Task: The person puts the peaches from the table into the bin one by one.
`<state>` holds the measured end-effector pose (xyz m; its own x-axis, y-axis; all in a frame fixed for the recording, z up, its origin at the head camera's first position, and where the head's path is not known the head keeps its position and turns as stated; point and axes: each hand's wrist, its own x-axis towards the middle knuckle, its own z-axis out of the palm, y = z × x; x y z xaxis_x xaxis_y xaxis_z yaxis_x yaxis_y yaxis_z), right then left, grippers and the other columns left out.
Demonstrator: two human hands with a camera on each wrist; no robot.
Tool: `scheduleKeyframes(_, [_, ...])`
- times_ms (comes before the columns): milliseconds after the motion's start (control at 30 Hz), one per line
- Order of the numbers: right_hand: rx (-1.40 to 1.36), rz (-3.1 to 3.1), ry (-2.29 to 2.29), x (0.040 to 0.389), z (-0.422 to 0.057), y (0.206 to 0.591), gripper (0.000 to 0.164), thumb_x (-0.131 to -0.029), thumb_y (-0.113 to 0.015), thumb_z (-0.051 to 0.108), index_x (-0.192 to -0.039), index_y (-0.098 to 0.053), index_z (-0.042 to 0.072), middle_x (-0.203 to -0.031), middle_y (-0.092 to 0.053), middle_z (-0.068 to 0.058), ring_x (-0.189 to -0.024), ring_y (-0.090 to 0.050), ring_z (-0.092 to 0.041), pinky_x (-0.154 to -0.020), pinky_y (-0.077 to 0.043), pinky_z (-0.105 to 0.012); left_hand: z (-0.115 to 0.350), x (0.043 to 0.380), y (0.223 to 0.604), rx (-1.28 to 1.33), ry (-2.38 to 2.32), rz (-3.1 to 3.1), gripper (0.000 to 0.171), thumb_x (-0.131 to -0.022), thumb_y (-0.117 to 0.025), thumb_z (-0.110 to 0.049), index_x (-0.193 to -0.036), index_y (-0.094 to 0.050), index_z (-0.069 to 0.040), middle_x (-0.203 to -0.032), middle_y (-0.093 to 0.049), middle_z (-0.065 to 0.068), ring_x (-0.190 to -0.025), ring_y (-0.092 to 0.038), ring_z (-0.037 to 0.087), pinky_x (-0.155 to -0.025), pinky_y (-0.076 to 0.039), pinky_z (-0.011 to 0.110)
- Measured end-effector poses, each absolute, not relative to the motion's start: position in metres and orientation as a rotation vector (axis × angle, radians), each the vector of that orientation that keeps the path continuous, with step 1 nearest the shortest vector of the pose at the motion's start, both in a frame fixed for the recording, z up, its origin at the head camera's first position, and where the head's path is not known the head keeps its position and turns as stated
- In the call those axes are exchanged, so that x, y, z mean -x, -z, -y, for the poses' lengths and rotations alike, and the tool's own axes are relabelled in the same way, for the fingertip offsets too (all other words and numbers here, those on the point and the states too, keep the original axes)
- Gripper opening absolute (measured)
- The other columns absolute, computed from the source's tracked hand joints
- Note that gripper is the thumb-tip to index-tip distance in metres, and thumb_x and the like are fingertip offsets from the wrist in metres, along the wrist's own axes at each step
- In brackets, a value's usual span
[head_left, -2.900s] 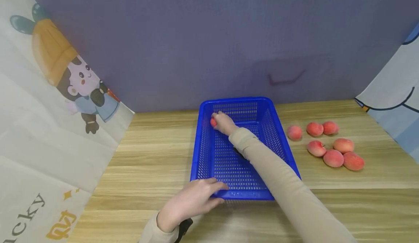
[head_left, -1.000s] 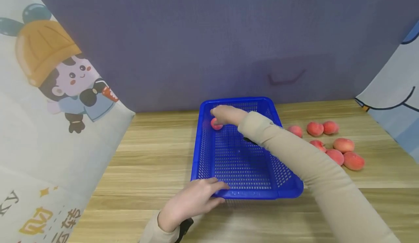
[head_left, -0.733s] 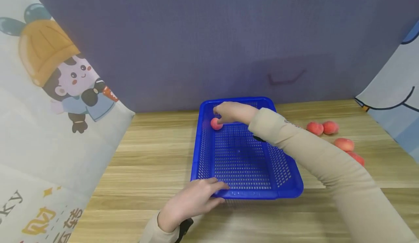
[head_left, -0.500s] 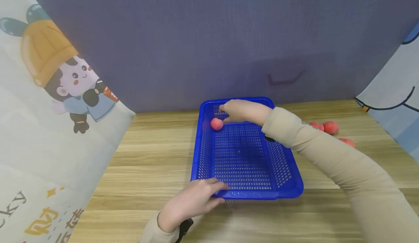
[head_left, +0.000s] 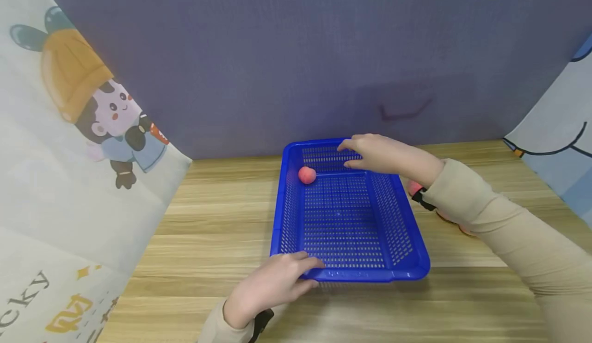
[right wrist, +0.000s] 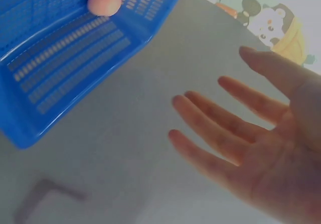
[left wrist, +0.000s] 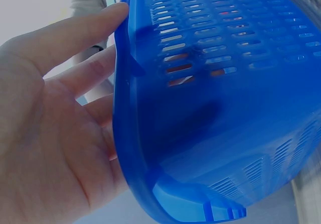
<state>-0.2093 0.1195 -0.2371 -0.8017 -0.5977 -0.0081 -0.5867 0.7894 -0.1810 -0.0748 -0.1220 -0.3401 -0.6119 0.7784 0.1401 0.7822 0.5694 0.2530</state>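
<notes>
Pale wood-grain surface (head_left: 222,220) before a dark purple-grey wall (head_left: 231,65) bears a blue plastic basket (head_left: 351,275), and from my remote seat I see its near rim gripped between thumb and fingers of the left hand (head_left: 277,279). Inside, one pink peach (head_left: 307,175) lies left of the fingers of the right hand (head_left: 376,154), which are spread apart, holding nothing, over the far end. I judge this an early stage: one peach in, other peaches (head_left: 413,187) outside, mostly hidden behind the right sleeve (head_left: 481,204).
</notes>
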Motion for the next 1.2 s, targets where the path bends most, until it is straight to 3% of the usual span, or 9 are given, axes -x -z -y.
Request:
scheduleKeyframes(400, [0.947,-3.073,0.446,0.197,-0.173,0.246,0.029,-0.084,-0.059,0.013,-0.112,-0.057,0.003,-0.098,-0.058,-0.013,-0.078,-0.057,-0.023,-0.065,-0.047,-0.037,0.121,0.074,0.339,1.38,0.459,2.759,0.027,-0.079,-0.064,-0.022,-0.105,-0.062,-0.014,-0.087,-0.061,-0.004,-0.076,-0.058,0.005,-0.066,-0.046,0.015])
scheduleKeyframes(667, [0.889,-3.124,0.541,0.193,-0.201,0.26,0.027,-0.083,-0.059,0.008,-0.109,-0.057,0.0,-0.102,-0.059,-0.019,-0.089,-0.057,-0.032,-0.072,-0.046,-0.045,0.12,0.072,0.338,1.382,0.471,2.786,0.027,-0.08,-0.064,-0.021,-0.105,-0.062,-0.012,-0.089,-0.061,-0.003,-0.077,-0.058,0.005,-0.068,-0.046,0.015])
scheduleKeyframes(1200, [0.793,-3.108,0.588,0.207,-0.237,0.294,0.027,-0.084,-0.056,0.008,-0.105,-0.056,-0.008,-0.1,-0.059,-0.025,-0.088,-0.056,-0.038,-0.074,-0.045,-0.048,0.119,0.069,0.337,1.374,0.461,2.778,0.027,-0.08,-0.063,-0.022,-0.105,-0.062,-0.014,-0.089,-0.061,-0.004,-0.077,-0.058,0.005,-0.067,-0.046,0.015])
